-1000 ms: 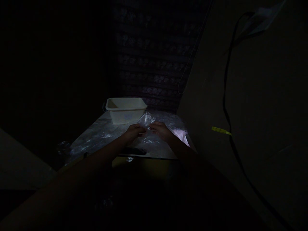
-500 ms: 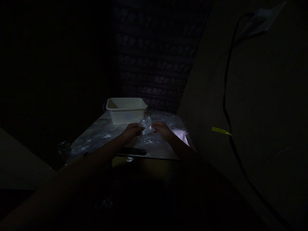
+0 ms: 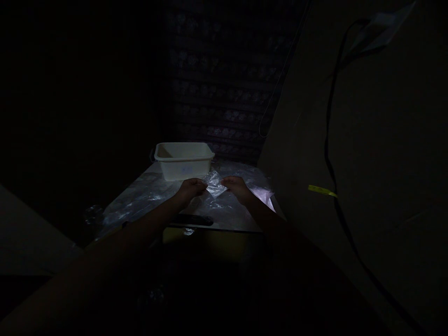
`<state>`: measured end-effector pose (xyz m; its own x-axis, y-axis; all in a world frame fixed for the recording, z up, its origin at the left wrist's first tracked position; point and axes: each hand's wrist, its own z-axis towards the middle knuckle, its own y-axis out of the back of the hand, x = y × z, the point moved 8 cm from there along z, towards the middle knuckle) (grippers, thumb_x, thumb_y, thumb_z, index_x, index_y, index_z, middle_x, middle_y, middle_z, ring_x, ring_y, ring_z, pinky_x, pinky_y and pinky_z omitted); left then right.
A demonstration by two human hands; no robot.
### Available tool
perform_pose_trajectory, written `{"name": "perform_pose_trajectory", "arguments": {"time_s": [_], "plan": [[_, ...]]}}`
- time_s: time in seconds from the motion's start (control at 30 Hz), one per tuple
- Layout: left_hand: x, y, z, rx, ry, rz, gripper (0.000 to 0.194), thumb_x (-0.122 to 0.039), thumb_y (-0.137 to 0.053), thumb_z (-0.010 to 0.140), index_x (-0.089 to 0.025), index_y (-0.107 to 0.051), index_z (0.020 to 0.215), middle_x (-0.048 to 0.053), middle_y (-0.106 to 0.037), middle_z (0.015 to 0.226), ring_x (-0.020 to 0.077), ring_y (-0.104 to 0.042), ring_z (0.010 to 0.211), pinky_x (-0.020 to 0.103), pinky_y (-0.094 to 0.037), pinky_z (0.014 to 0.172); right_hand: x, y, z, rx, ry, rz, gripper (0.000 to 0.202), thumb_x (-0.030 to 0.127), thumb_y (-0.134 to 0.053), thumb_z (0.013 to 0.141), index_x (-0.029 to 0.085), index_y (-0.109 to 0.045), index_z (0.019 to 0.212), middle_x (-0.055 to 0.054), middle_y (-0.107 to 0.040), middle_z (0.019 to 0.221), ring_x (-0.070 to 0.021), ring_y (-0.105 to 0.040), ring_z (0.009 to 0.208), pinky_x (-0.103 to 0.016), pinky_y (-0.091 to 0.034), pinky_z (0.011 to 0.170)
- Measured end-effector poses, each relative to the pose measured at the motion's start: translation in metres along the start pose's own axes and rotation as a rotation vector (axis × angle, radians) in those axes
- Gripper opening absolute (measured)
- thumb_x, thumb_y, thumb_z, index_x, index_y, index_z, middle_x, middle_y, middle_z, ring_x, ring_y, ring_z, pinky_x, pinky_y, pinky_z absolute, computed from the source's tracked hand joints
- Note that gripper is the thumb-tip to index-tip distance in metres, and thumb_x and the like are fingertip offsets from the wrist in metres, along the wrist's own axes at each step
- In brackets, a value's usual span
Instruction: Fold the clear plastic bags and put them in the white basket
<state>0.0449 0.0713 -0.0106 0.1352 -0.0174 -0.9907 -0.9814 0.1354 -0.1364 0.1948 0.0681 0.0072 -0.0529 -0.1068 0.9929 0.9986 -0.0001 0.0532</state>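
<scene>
Between my hands a small clear plastic bag (image 3: 215,185) is stretched out, catching the light. My left hand (image 3: 192,189) pinches its left edge with fingers closed. On the opposite edge, my right hand (image 3: 237,186) is also closed on the plastic. Both hands are above the table (image 3: 238,219), in front of a white rectangular tub (image 3: 185,169). The picture is very dark, so the fingertips are hard to make out.
More clear plastic (image 3: 154,198) lies across the table's left side. A dark, long object (image 3: 194,220) rests along the front edge. At the right edge lies a pale, bright sheet (image 3: 263,196). A black cable (image 3: 328,135) with a yellow tag (image 3: 320,190) hangs down the right wall.
The plastic bag was crumpled between my hands and is now spread flatter and wider. My hands have barely moved.
</scene>
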Motion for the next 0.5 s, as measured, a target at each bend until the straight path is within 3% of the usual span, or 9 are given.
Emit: {"name": "perform_pose_trajectory", "arguments": {"time_s": [0.13, 0.23, 0.3, 0.37, 0.5], "plan": [[-0.004, 0.006, 0.004, -0.033, -0.021, 0.043, 0.017, -0.02, -0.062, 0.045, -0.013, -0.052, 0.056, -0.001, -0.053, 0.052, 0.0085, -0.05, 0.05, 0.024, -0.039, 0.054, 0.004, 0.004, 0.0, -0.03, 0.022, -0.034, 0.011, 0.025, -0.057, 0.05, 0.015, -0.054, 0.054, 0.004, -0.048, 0.048, -0.0066, -0.04, 0.048, -0.022, -0.03, 0.048], [-0.025, 0.018, 0.01, -0.071, -0.122, 0.22, 0.014, -0.021, -0.057, 0.05, -0.014, -0.053, 0.062, 0.001, -0.054, 0.056, 0.0116, -0.052, 0.053, 0.026, -0.04, 0.056, 0.004, 0.007, 0.0, -0.052, 0.028, -0.043, 0.01, 0.025, -0.056, 0.05, 0.016, -0.055, 0.054, 0.004, -0.049, 0.049, -0.0076, -0.041, 0.05, -0.022, -0.03, 0.049], [-0.055, 0.031, 0.011, -0.154, -0.318, 0.53, 0.018, -0.021, -0.054, 0.052, -0.014, -0.055, 0.068, 0.004, -0.056, 0.068, 0.0129, -0.052, 0.057, 0.027, -0.039, 0.06, 0.005, 0.011, 0.0, -0.067, 0.027, -0.048, 0.011, 0.025, -0.057, 0.05, 0.016, -0.055, 0.054, 0.003, -0.049, 0.05, -0.0081, -0.042, 0.052, -0.022, -0.031, 0.05], [-0.082, 0.039, 0.009, -0.21, -0.509, 0.854, 0.031, -0.022, -0.049, 0.058, -0.016, -0.053, 0.087, 0.006, -0.052, 0.094, 0.0145, -0.053, 0.068, 0.029, -0.038, 0.068, 0.011, 0.019, 0.002, -0.093, 0.043, -0.054, 0.01, 0.025, -0.056, 0.051, 0.016, -0.055, 0.055, 0.003, -0.05, 0.052, -0.0085, -0.043, 0.053, -0.022, -0.032, 0.051], [-0.101, 0.062, 0.007, -0.365, -0.558, 1.281, 0.049, -0.024, -0.041, 0.064, -0.013, -0.034, 0.112, 0.013, -0.032, 0.119, 0.0242, -0.043, 0.095, 0.034, -0.035, 0.075, 0.042, 0.049, 0.007, -0.166, 0.19, -0.11, 0.006, 0.022, -0.055, 0.053, 0.016, -0.055, 0.055, 0.002, -0.053, 0.056, -0.0093, -0.045, 0.057, -0.023, -0.033, 0.056]]}}
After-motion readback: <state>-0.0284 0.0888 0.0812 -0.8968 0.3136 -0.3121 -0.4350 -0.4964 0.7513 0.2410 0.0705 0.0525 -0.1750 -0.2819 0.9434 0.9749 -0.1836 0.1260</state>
